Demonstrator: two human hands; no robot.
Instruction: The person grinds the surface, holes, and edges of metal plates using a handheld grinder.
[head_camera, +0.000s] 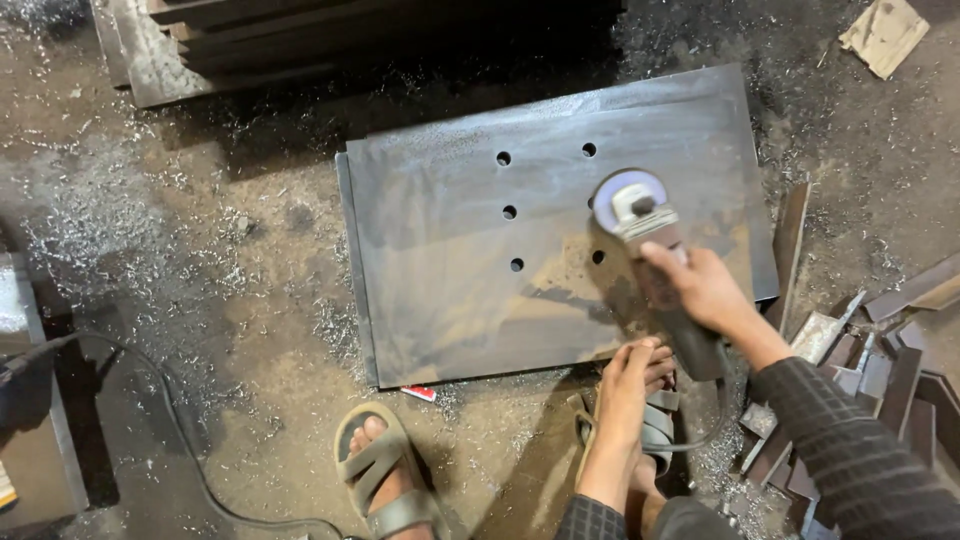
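A grey steel plate (450, 260) with several drilled holes lies flat on the dirt floor. My right hand (705, 290) grips the body of an angle grinder (645, 225), whose disc rests on the plate near the right column of holes. My left hand (630, 375) rests on my right foot by the plate's near edge, fingers curled, holding nothing that I can see. My left foot (385, 470) in a sandal stands on the floor in front of the plate.
A stack of dark steel plates (300, 40) lies at the top. Metal offcuts (880, 370) pile up at the right. A black cable (180, 430) runs over the floor at the left. Metal shavings cover the ground.
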